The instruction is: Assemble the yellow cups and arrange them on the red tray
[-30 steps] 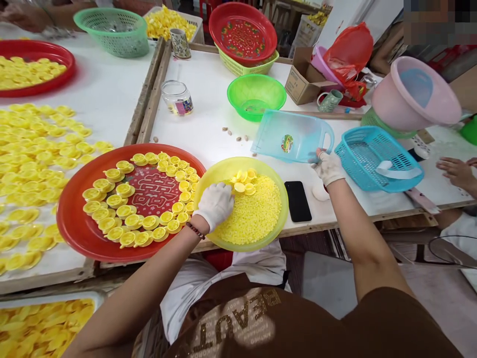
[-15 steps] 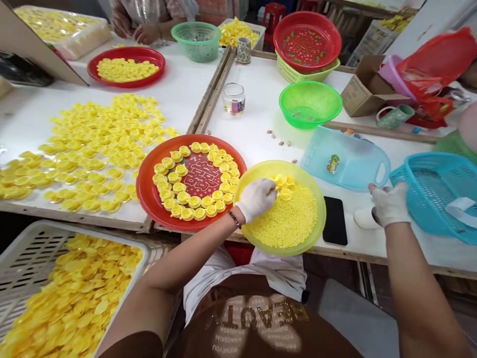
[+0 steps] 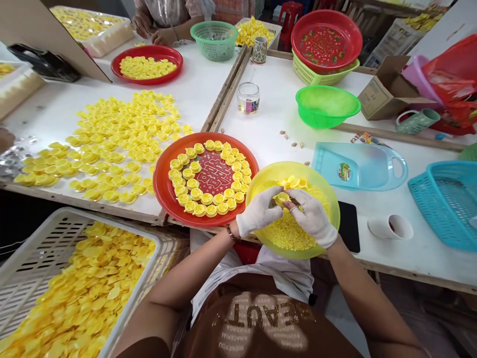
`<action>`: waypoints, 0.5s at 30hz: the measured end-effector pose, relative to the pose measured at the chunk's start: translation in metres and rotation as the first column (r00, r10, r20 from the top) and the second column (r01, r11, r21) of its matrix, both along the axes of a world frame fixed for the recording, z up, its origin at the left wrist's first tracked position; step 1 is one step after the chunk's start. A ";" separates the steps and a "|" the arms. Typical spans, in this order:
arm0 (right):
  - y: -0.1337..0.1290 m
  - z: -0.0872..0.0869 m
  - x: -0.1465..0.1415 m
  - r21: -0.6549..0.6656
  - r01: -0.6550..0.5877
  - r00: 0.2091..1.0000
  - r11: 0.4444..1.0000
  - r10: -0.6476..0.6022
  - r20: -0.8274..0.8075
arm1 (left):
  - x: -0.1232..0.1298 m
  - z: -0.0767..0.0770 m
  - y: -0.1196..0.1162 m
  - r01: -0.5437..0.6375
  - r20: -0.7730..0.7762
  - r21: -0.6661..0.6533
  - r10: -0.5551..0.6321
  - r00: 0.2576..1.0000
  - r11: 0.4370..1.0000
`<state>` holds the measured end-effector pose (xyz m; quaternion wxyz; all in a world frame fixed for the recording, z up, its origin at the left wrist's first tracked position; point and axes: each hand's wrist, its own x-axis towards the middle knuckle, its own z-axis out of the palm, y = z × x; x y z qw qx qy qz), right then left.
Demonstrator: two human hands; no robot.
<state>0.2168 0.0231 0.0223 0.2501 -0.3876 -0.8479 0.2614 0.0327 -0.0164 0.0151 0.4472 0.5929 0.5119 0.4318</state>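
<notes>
Both hands wear white gloves and meet above the yellow basin (image 3: 333, 214), which holds many small yellow pieces. My left hand (image 3: 262, 211) pinches one side of a round yellow plastic piece (image 3: 282, 199). The fingers of my right hand (image 3: 310, 214) close on its other side. More round pieces (image 3: 296, 182) lie at the back of the basin, on the small pieces. Left of the basin, a red tray (image 3: 164, 199) carries rings of similar round yellow pieces (image 3: 199, 210).
Right of the basin lie a black phone (image 3: 349, 226), a white cup (image 3: 389, 227) on its side and a blue basket (image 3: 447, 209). Behind are a blue scoop (image 3: 367, 169) and green bowl (image 3: 328, 107). A person's hands (image 3: 164, 36) show at the far left.
My right hand has come left from the white cup to the basin and joined my left hand at the yellow piece. The view has shifted, so objects appear further right.
</notes>
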 end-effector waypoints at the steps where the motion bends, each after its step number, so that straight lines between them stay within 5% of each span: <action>1: 0.001 -0.001 0.001 -0.017 -0.025 1.000 1.000 0.025 0.001 | -0.003 -0.001 -0.002 -0.014 -0.077 0.054 0.018 0.997 0.998; 6: 0.006 -0.003 0.005 -0.113 -0.085 0.993 0.990 0.093 0.068 | -0.016 0.002 -0.006 -0.049 -0.291 0.188 0.103 0.951 0.981; 10: -0.005 -0.004 -0.013 -0.027 -0.124 0.940 0.992 0.126 0.317 | -0.029 0.012 -0.003 -0.197 -0.212 0.186 0.235 0.949 0.963; 15: -0.021 -0.011 -0.031 -0.041 -0.173 0.864 0.984 0.172 0.472 | -0.027 0.015 0.003 -0.177 -0.080 0.022 0.178 0.981 0.984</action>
